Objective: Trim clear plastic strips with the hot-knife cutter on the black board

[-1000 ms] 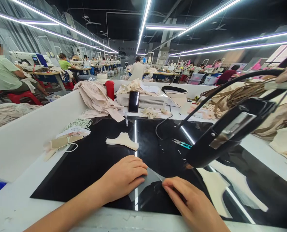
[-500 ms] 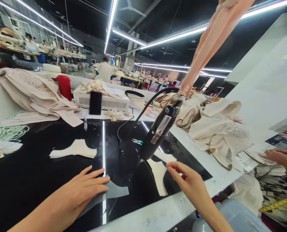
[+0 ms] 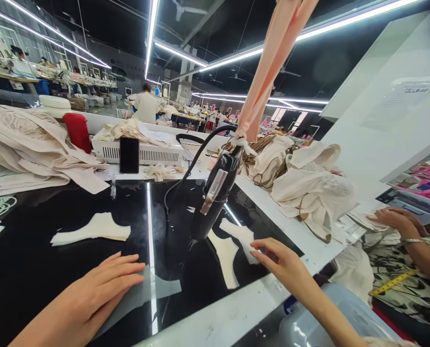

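My left hand lies flat with its fingers spread over a translucent grey template on the black glossy surface. My right hand hovers at the right, thumb and fingertips apart, beside a white cut piece. Another cream piece lies just left of that one. A black handheld tool hangs tip down from a pink cloth strip, between my hands and touched by neither. One more cream stack rests at the left.
Beige garments are heaped at the back left, and more at the right. A phone leans on a vented white box. Another person's hands are at the right edge.
The view has shifted, so most things sit further left. My right hand's thumb and fingertips have parted slightly near the white piece. My left hand remains on the template.
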`<state>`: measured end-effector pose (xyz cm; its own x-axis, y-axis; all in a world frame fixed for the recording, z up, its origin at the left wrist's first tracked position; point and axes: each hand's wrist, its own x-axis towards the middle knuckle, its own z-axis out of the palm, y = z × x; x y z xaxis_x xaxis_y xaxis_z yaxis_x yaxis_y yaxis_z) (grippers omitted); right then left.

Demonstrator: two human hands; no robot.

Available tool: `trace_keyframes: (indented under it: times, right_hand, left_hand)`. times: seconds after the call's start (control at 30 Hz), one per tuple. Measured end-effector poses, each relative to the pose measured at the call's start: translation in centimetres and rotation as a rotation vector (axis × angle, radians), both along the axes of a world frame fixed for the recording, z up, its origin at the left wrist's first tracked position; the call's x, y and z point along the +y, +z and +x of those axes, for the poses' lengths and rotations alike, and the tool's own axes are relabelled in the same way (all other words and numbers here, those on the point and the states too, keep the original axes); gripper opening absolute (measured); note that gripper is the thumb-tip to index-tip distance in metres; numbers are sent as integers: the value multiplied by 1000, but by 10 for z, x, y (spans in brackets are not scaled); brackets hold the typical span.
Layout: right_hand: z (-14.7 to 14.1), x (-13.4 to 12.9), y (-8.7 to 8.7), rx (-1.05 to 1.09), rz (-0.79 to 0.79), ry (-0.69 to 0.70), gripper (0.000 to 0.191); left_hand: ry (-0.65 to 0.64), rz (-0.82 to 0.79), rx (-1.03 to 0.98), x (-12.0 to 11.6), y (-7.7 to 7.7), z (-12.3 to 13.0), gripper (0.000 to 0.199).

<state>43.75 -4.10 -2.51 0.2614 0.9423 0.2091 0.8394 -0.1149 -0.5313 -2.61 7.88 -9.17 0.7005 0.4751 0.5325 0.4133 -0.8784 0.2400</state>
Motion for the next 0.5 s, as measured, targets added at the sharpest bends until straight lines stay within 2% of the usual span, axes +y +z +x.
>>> trace_keyframes:
  times: [0.13, 0.3, 0.5]
  right_hand:
    - [10, -10, -4, 31, -53, 36, 31]
    - [7, -7, -16, 69, -51, 60, 30]
    - [5, -7, -15, 92, -44, 28, 33]
  left_hand:
    - [12, -23, 31, 3, -6, -4, 37]
    - [-35, 21, 88, 8, -1, -7, 41]
    - [52, 0, 43, 3, -5, -5, 35]
